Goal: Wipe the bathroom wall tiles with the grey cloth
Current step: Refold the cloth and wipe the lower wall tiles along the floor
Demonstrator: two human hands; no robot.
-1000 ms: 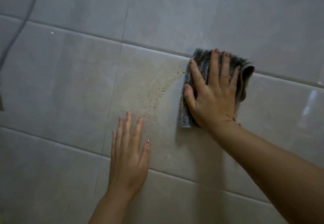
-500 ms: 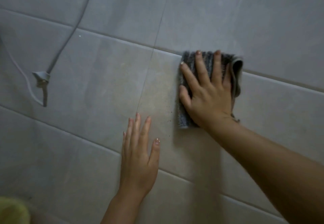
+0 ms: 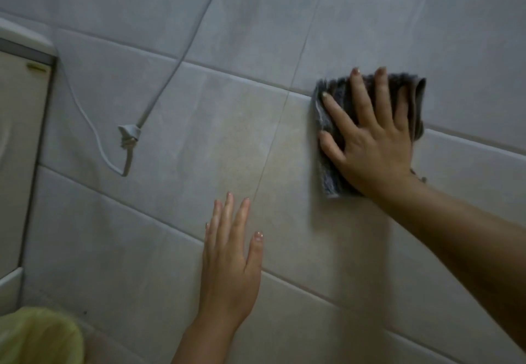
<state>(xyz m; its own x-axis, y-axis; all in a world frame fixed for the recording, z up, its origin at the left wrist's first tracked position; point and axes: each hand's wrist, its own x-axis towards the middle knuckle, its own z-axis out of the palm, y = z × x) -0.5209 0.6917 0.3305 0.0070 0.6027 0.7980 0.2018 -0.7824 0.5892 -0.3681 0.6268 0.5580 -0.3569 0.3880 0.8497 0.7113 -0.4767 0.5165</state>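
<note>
The brown specks that sit on the wall tiles to the left of the grey cloth a second ago no longer show. That patch, in the middle of the frame, now carries only a faint yellowish cast. The right hand still presses the cloth flat to the wall in the upper right of the frame, across a grout line, its fingers spread wide over the folded fabric. The left hand stays braced on the tile at lower centre, holding nothing, its fingers straight and close together with the thumb apart.

The view has swung, so a grey cable with a knot, a pale cabinet and something yellow-green now enter on the left side. I judge the worst of the soiling lifted, with the tint and neighbouring tiles left to wipe.
</note>
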